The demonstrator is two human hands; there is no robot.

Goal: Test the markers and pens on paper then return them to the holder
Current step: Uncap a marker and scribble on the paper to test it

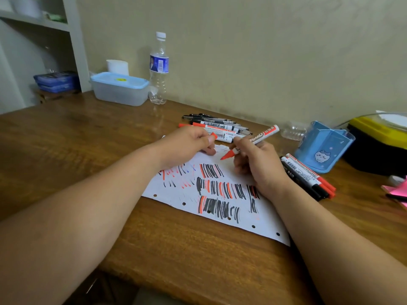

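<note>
A white punched sheet of paper (240, 216) lies on the wooden desk, covered with red and black test strokes. My right hand (257, 164) grips an uncapped red whiteboard marker (256, 139), its red tip hovering just over the paper's far part. My left hand (187, 146) pinches the marker's red cap (213, 135) and rests at the paper's far left corner. Beyond the hands lies a pile of pens and markers (220, 125). Several more markers (308, 176) lie to the right of the paper. The blue pen holder (323, 148) stands at the right, nothing visible inside it.
A lidded plastic box (120, 89) and a water bottle (159, 69) stand against the wall at the back. A yellow and black case (378, 142) sits beyond the holder. Pink sticky notes (396, 191) lie at the right edge. Shelves stand at far left.
</note>
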